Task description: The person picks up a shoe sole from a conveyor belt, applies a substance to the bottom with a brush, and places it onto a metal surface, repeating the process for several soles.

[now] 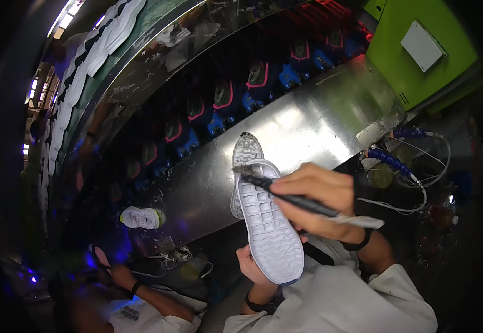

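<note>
My left hand [251, 265] holds a white shoe sole [269, 222] from below, tread side up and toe pointing away from me. My right hand [322, 194] grips a dark-handled brush [302, 202], and its bristle tip rests on the toe end of the sole. A second white sole [245, 151] lies behind the held one on the shiny metal counter [319, 122], mostly covered by it.
A dark conveyor opening with pink and blue holders [225, 100] runs behind the counter. A row of white soles [86, 61] curves along the upper left. A green machine panel [413, 50] stands at upper right, with blue hoses [388, 158]. Another person's hand [122, 275] works at lower left near a white shoe piece [140, 217].
</note>
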Demonstrator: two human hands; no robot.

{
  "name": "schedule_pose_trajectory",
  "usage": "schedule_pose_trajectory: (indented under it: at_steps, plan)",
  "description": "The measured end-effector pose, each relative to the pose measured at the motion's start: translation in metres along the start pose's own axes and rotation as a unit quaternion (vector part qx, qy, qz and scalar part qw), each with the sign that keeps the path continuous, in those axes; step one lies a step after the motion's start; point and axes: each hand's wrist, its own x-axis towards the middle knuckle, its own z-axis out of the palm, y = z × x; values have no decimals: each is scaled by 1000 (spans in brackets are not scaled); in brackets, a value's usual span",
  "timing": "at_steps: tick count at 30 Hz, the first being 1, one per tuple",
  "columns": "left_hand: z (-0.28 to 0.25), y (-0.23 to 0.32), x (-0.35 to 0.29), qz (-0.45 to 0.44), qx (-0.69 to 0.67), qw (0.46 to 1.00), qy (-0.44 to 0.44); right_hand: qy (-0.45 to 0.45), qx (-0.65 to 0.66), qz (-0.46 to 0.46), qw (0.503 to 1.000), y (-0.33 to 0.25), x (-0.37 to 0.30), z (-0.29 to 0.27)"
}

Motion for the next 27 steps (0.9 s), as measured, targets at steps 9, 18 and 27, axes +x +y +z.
schedule_pose_trajectory:
  at_steps: [9, 18, 27]
  plan:
    - [2, 1, 7, 43, -126, 990, 53, -17, 48, -69, 996, 2, -32, 22]
    - [14, 33, 63, -56, -73, 993, -67, -175, 207, 60, 961, -12, -47, 5]
    - [36, 41, 61, -99, 17, 995, -25, -137, 38, 70, 987, -19, -47, -27]
